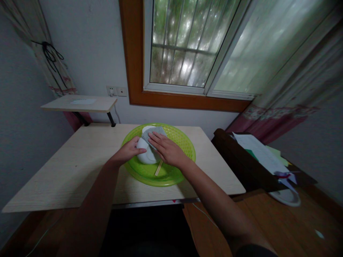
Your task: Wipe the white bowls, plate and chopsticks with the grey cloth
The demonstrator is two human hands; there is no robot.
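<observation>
A white bowl (pixel 147 154) is tilted over a round green plastic basket (pixel 187 150). My left hand (pixel 130 149) grips the bowl from the left, with the thumb across its outer side. A grey cloth (pixel 160 130) lies against the upper side of the bowl. My right hand (pixel 168 148) presses that cloth to the bowl, fingers long and close together over it. Behind the bowl, part of another white dish (pixel 147 128) shows. A pair of light wooden chopsticks (pixel 158 169) pokes out below my right hand inside the basket.
The basket stands on a pale wooden table (pixel 88 157). A small raised shelf (pixel 102 105) with a paper on it is at the back left. On the right, a dark brown piece of furniture (pixel 241 160) has papers (pixel 262 153) beside it. A window (pixel 184 46) is behind.
</observation>
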